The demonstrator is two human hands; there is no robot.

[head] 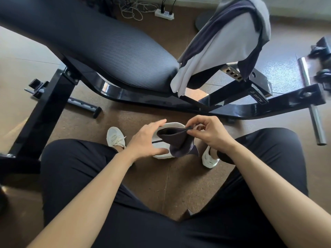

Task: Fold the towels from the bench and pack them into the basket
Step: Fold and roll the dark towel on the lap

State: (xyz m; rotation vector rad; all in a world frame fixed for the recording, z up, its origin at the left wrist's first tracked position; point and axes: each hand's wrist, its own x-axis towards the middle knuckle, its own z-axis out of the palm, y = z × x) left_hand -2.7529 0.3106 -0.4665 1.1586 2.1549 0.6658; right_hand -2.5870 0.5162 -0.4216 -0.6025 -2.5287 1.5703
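Two hands worked at the basket [172,124], a small white container standing on the floor [157,178] in front of the seated person. A dark towel [179,143] lay bunched over the basket's mouth, one corner trailing past the rim on the person's side; whether its lower part rested inside could not be told. Judged from its drape, this cloth was light, soft and limp, too slack to keep a fold unaided. It would best be taken by an edge or corner, where one pinch gathers every layer, and steadied underneath so the fold did not open. The right hand [210,134] did so: its thumb and curled fingers [197,123] were pinched together on the towel's upper edge, above the basket. The left hand [146,141] lay against the basket's left side, fingers [157,124] nearly straight, tips touching the rim, thumb set apart lower down; it gripped nothing. Beyond the basket, draped towels [220,47] hung over the end of the table [107,51], not yet folded.
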